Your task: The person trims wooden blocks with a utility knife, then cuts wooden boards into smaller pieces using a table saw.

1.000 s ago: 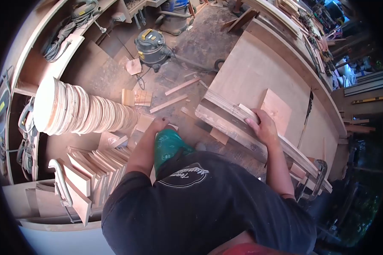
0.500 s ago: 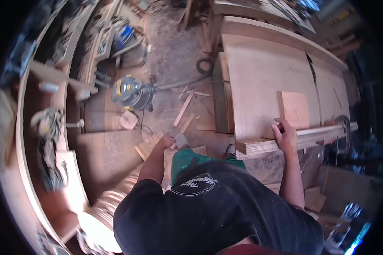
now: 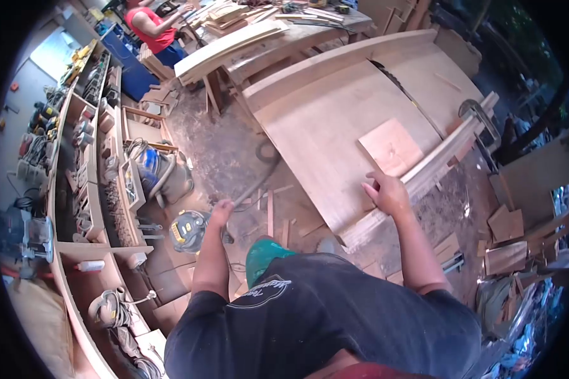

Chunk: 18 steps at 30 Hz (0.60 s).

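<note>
My right hand (image 3: 389,193) rests at the front rail (image 3: 367,226) of a plywood sled, its thumb and fingers apart and nothing gripped. Just ahead of those fingers a square wooden board (image 3: 391,147) lies flat on the sled base (image 3: 322,120), close to the rail. A dark saw blade (image 3: 389,77) shows in the slot beyond the board. My left hand (image 3: 221,211) hangs in the air out to the left, in front of a grey and yellow vacuum (image 3: 189,230) on the floor. Its fingers are too small and foreshortened to make out.
A black clamp (image 3: 480,123) sits at the rail's right end. Behind the sled, a workbench (image 3: 253,60) carries stacked wood strips. A co-worker in a red top (image 3: 152,30) stands at the far left. A hose (image 3: 259,180) and offcuts lie on the floor; shelves (image 3: 101,259) line the left.
The view has swung, bringing the workbench and co-worker into sight. My left hand has lifted away from my leg and reached forward. My right hand stays at the rail; the board still lies on the sled.
</note>
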Tool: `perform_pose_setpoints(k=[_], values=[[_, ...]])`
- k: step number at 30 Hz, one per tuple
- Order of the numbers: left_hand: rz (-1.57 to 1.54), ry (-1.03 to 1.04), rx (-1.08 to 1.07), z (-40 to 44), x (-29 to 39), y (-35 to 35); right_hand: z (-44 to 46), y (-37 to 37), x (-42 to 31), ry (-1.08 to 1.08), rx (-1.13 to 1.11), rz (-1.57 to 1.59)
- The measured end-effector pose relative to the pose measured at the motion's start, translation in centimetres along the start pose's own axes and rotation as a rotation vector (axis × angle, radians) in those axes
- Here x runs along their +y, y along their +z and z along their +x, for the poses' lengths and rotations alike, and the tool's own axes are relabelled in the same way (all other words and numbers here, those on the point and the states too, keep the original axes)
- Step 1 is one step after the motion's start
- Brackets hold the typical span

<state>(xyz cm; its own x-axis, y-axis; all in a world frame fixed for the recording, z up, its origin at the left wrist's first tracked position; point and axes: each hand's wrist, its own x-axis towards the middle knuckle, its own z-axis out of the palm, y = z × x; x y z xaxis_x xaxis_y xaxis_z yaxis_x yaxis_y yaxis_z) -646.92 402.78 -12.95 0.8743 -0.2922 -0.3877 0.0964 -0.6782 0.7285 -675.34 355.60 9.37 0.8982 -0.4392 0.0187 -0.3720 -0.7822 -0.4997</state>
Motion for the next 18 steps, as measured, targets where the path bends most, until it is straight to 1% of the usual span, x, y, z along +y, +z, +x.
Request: perform_pose_setpoints(k=[1,3,5,6,7,8,10,12,14,15,16,18], values=[[-0.05,-0.052,0.049,2.9,-1.2,-0.7,0.1,0.0,0.0,0.002,0.001,-0.016],[-0.011,-0.015,0.122,6.9,2.1,-4.3,0.2,-0.2,-0.5,0.024,0.004,-0.011],[0.051,0.12,0.223,12.0,6.2,-8.7,0.7,-0.4,-1.1,0.105,0.002,-0.001],[0.061,0.15,0.291,15.6,7.7,-10.7,0.9,-0.2,-1.3,0.161,0.002,0.005],[0.08,0.183,0.352,19.3,9.0,-12.8,1.0,0.3,-1.0,0.149,0.07,-0.006],[0.081,0.198,0.339,23.7,9.6,-14.8,1.0,0.7,-0.8,0.144,0.14,-0.018],[0.068,0.266,0.386,32.8,11.5,-17.9,1.4,1.8,-0.5,0.236,0.234,-0.121],[0.229,0.332,0.411,34.4,14.9,-19.7,1.7,1.6,-1.2,0.226,0.238,-0.153],[0.217,0.38,0.545,39.0,18.7,-21.8,2.3,2.2,-1.1,0.221,0.26,-0.217],[0.134,0.362,0.614,38.8,22.0,-23.5,2.4,2.2,-0.7,0.211,0.298,-0.265],[0.05,0.341,0.66,41.3,24.1,-24.3,2.7,2.2,-1.0,0.266,0.311,-0.242],[0.079,0.28,0.694,47.9,22.6,-26.0,2.9,1.8,-1.6,0.376,0.25,-0.185]])
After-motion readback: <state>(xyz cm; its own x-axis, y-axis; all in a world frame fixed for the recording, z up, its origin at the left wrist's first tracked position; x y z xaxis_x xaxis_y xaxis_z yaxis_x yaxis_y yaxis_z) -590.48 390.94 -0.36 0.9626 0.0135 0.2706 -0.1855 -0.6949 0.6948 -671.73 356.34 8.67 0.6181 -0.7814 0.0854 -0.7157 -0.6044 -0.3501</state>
